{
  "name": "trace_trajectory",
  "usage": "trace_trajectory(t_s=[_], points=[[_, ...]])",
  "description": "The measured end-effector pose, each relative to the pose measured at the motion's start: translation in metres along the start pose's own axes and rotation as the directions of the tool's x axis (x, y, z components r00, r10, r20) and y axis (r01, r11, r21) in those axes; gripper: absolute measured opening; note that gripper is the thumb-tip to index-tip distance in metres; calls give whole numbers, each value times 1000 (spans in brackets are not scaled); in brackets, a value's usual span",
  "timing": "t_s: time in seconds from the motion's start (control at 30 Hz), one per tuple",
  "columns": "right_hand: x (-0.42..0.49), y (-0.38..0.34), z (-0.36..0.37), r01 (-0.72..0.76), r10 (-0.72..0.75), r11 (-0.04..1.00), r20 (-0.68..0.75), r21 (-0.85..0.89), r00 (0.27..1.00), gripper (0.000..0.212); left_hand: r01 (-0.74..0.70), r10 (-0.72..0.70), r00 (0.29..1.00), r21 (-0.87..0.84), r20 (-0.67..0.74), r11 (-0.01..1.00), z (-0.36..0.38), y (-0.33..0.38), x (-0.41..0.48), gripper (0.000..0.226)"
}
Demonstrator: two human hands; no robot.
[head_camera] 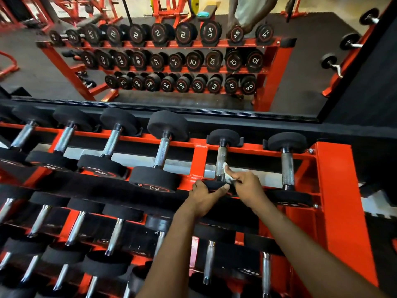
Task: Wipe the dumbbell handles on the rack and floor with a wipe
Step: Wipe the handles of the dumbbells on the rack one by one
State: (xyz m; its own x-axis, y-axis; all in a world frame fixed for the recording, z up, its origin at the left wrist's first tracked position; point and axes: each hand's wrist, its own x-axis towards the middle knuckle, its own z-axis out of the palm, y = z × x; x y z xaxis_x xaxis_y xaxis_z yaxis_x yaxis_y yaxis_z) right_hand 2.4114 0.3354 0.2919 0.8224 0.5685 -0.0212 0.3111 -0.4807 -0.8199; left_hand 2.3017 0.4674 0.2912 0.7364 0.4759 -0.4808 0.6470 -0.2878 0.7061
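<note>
The dumbbell (223, 137) lies on the rack (335, 190) top tier, handle (221, 157) pointing away toward the mirror (300, 87); left hand (204, 196) grips its near head (214, 185); right hand (247, 186) pinches the wipe (227, 172) against the handle.

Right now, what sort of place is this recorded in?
Most likely a gym's free-weights area: a red rack holding rows of dumbbells, a wall mirror behind it, and weight machines reflected there.

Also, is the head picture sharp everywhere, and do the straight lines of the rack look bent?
Head view: sharp in the middle, at the wipe in the right hand; soft and smeared toward the lower corners; the wide lens bows the rack rails and mirror edge.
</note>
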Motion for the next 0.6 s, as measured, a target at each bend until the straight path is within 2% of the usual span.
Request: trace_trajectory(t_s=[0.13, 0.2, 0.33, 0.4, 0.53, 0.6], points=[[39, -12, 7, -169, 195, 956, -86, 239, 977, 21, 29, -28, 999, -26, 41, 999, -1, -7, 12, 126], [46, -16, 13, -260, 294, 908, -59, 329, 954, 16, 20, -18, 998, -40, 59, 999, -3, -2, 6, 127], [26, -6, 14, -343, 334, 927, 86, 152, 939, 16, 22, -19, 999, -87, 33, 996, 7, -13, 16, 123], [37, -6, 12, -416, 394, 891, 145, 181, 908, 16, 14, -12, 1000, -100, 24, 995, 17, -33, 38, 112], [75, 3, 24, -540, 490, 787, 229, 297, 841, 26, -23, 23, 1000, -98, 4, 995, 1, -7, 6, 122], [70, 5, 25, -530, 488, 809, 212, 256, 847, 29, -37, 39, 999, -93, 23, 995, -1, -2, 0, 126]])
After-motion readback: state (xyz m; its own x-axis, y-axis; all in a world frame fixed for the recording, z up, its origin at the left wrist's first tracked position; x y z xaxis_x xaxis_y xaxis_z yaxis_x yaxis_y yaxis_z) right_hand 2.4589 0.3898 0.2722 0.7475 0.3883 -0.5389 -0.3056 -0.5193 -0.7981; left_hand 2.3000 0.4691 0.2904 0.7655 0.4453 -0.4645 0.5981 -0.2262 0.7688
